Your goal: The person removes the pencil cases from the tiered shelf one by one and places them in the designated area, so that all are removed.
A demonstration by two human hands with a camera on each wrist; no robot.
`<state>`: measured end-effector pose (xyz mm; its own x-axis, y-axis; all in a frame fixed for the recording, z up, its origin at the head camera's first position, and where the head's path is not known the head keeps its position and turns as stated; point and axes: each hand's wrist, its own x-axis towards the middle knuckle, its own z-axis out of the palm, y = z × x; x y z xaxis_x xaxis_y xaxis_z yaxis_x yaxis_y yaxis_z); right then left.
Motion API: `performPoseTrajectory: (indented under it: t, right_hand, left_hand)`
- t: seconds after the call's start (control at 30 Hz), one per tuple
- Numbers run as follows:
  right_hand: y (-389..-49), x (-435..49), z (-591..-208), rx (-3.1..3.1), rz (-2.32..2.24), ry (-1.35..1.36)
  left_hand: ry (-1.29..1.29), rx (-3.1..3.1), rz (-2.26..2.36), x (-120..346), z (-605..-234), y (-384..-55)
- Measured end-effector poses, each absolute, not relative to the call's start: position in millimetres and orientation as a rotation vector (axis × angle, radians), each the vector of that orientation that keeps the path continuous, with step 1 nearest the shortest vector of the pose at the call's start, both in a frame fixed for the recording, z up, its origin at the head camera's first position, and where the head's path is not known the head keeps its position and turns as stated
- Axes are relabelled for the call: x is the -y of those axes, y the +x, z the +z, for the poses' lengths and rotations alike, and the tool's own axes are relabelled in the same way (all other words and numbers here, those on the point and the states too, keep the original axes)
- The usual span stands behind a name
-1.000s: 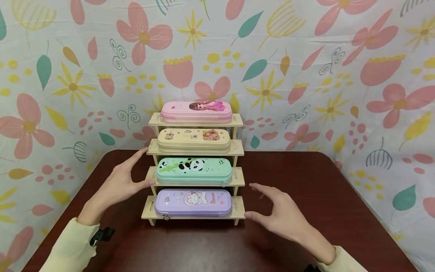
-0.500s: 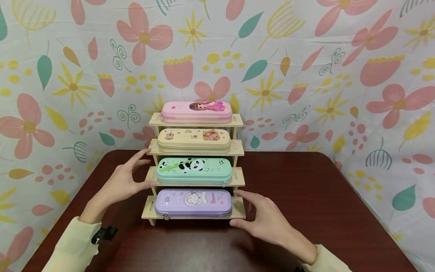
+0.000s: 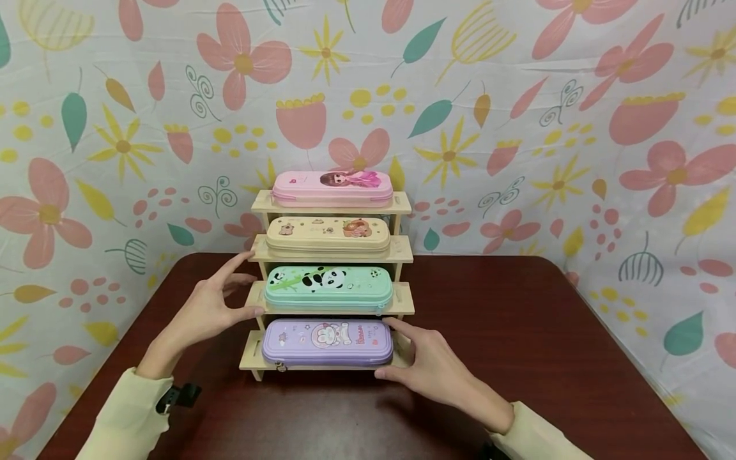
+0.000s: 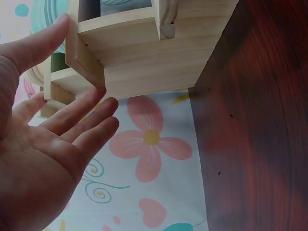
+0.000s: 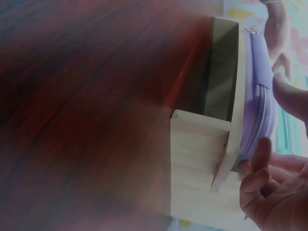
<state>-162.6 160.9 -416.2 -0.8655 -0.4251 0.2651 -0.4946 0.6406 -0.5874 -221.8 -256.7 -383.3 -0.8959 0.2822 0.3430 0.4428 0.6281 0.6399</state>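
Observation:
A stepped wooden rack point(image 3: 252, 351) bears several zipped pencil cases, one on each shelf. My right hand point(image 3: 428, 361) is curled round the right end of the purple pencil case point(image 3: 328, 343) on the lowest shelf, thumb at the front, index finger behind. In the right wrist view, my right fingertips point(image 5: 262, 149) meet the end of this case, which still lies on its shelf. My left hand point(image 3: 209, 306) touches the rack's left side with straight fingers. Its thumb is at the mint panda pencil case's shelf, its index fingertip at the shelf above.
Higher up sit a cream pencil case point(image 3: 328, 235) and, at the top, a pink pencil case point(image 3: 299, 190). The rack stands on a dark reddish-brown table point(image 3: 517, 319). Behind it hangs a flowered cloth point(image 3: 368, 96).
My right hand has moved left from beside the rack to the right end of the purple pencil case. My left hand has shifted slightly right, onto the rack's side.

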Motion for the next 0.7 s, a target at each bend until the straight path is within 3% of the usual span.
performPoseTrajectory:
  t: [0.7]
  right_hand:
    - [-171.2,-152.0,-418.1,2.728,1.013,0.791]
  left_hand:
    - [-0.593,2.637,-1.146,258.3,-384.8,-221.1]
